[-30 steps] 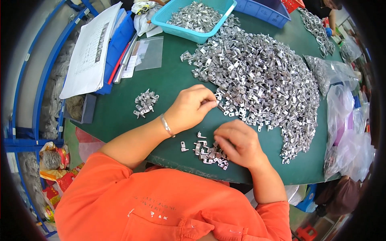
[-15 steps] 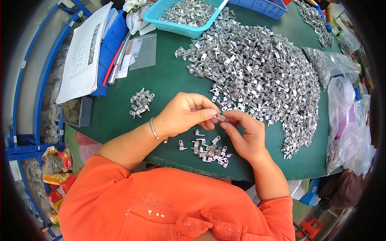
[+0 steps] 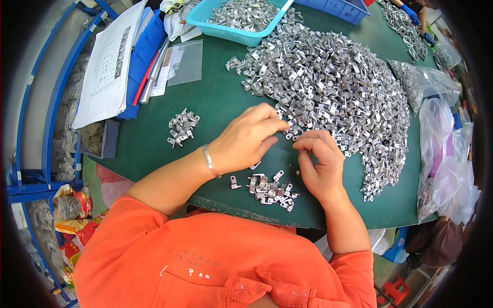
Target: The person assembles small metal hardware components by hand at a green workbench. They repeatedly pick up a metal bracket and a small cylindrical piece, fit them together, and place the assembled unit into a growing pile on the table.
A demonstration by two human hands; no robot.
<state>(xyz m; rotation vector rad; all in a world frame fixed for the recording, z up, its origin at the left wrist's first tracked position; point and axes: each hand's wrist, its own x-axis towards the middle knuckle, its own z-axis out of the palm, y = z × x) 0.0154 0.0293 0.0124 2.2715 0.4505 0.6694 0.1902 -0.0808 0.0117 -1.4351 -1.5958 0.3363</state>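
At the near edge of a large heap of small metal brackets point(image 3: 328, 87) my left hand point(image 3: 249, 136) reaches out, its fingertips against the loose pieces. Its thumb stands apart from the fingers, and no piece shows between them. My right hand point(image 3: 322, 161) is just to the right, above the table, with fingers curled and thumb bent close to them. Whatever it may hold is hidden. Below both hands lies a small group of brackets point(image 3: 269, 191), with a single bracket point(image 3: 234, 182) to its left. Another little cluster of brackets point(image 3: 182, 127) sits farther left.
Behind the heap stand a turquoise basket point(image 3: 231, 34) of metal parts and a blue bin point(image 3: 334, 11). Papers point(image 3: 102, 72) lean on a blue tray at left. Bagged parts point(image 3: 411, 84) line the right edge. Another person's gloved hand point(image 3: 411, 14) is at far right.
My hands have moved apart, and the bracket held between them no longer shows. My left hand has reached forward to the heap; the right has drawn slightly to the right.
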